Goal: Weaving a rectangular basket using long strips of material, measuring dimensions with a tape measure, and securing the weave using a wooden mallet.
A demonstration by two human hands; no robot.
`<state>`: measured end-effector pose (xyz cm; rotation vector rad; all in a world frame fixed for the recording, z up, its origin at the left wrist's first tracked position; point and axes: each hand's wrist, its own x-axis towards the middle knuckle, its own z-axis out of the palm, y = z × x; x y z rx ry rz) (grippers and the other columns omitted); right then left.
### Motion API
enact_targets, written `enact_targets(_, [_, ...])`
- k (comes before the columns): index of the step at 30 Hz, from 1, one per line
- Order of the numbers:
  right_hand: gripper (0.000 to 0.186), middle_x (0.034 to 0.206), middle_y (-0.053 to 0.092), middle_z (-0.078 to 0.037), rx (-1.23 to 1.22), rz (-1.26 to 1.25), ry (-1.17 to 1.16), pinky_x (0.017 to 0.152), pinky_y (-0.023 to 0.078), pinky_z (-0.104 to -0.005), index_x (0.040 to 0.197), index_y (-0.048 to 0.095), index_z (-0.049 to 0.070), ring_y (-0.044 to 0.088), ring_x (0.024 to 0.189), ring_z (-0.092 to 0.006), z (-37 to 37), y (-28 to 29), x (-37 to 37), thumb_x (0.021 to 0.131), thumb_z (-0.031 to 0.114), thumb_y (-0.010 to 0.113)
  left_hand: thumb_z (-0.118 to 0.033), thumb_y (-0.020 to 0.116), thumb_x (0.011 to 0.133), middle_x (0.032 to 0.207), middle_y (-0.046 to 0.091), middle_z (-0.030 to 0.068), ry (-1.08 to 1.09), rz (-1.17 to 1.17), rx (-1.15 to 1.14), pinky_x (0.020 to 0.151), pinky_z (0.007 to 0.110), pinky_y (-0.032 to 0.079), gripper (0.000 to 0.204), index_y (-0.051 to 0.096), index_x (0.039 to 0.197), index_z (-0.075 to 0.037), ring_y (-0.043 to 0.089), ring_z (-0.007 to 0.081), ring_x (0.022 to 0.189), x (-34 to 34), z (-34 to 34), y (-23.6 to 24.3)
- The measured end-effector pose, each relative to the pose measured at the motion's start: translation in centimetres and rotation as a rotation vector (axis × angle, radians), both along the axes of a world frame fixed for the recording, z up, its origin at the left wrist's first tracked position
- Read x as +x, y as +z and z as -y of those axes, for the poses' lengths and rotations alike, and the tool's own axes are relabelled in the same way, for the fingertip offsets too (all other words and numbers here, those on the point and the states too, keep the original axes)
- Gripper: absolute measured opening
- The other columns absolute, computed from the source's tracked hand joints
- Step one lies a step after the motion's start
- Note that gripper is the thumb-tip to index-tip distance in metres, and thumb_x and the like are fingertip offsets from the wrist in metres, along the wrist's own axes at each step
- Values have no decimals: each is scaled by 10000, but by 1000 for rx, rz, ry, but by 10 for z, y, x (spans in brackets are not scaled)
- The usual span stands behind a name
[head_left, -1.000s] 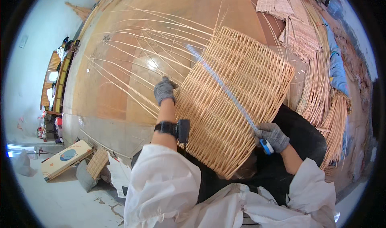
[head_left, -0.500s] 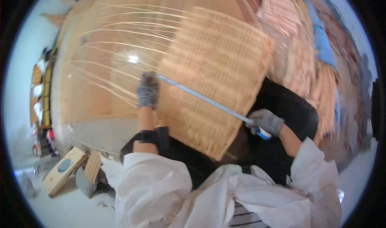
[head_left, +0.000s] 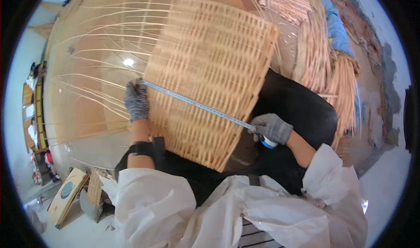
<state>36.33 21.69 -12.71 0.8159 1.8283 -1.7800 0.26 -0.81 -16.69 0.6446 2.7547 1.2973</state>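
Note:
A woven wicker panel [head_left: 205, 51] lies slanted across my lap, with long loose strands [head_left: 100, 51] sticking out past its left edge. A pale tape measure blade [head_left: 197, 104] stretches across the weave from the left edge to the right edge. My left hand [head_left: 138, 101], in a grey knitted glove, is closed on the blade's end at the panel's left edge. At the right edge, my gloved right hand [head_left: 273, 129] grips the tape measure's blue and white case [head_left: 267, 142], which is partly hidden by the fingers.
Bundles of peeled wicker rods [head_left: 315, 59] lie on the floor at the far right, beside a blue cloth [head_left: 339, 31]. A brown board [head_left: 94, 103] spreads under the strands. At the lower left stands a cream box with a blue round picture [head_left: 68, 193].
The panel, both hands and the background have all shifted left in the picture, as the view has turned. My hands keep the tape stretched across the weave.

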Motion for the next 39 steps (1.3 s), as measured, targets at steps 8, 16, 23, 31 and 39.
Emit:
enact_targets(8, [187, 631, 622, -78, -8, -30, -98, 530, 453, -247, 827, 639, 5, 571, 552, -126, -46, 35, -29, 842, 186, 597, -166, 643, 739, 859, 635, 157, 1, -50, -36, 759, 391, 466, 238, 624, 955, -68, 602, 297, 800, -37, -39, 21])
enact_targets(16, [145, 641, 620, -67, 58, 63, 0, 534, 451, -236, 833, 636, 14, 558, 559, -108, -63, 24, -26, 829, 154, 597, -293, 533, 858, 947, 632, 155, -31, -381, -333, 771, 400, 465, 248, 620, 1025, -131, 593, 335, 874, -37, -64, -7])
enact_targets(23, [148, 700, 653, -58, -74, 102, 40, 574, 464, -237, 870, 647, 24, 582, 618, -104, -67, 10, -25, 840, 161, 599, -150, 566, 867, 1002, 646, 128, -10, -43, -53, 824, 286, 448, 251, 600, 1065, 1, 605, 181, 896, -36, -69, 1])
enact_targets(31, [142, 697, 645, -66, 17, 98, 28, 565, 469, -238, 853, 645, 10, 586, 627, -107, -62, 14, -23, 836, 144, 599, -201, 581, 861, 943, 660, 94, -16, -33, -31, 788, 299, 456, 273, 619, 1028, 11, 596, 163, 857, -43, -63, -2])
enact_targets(39, [196, 693, 630, -125, -95, -69, -357, 557, 514, -271, 866, 590, -29, 620, 605, -175, -94, 32, -24, 835, 165, 604, -578, 520, 749, 944, 636, 186, -128, 143, -833, 838, 374, 438, 604, 665, 932, -21, 587, 337, 933, -89, -100, 45])
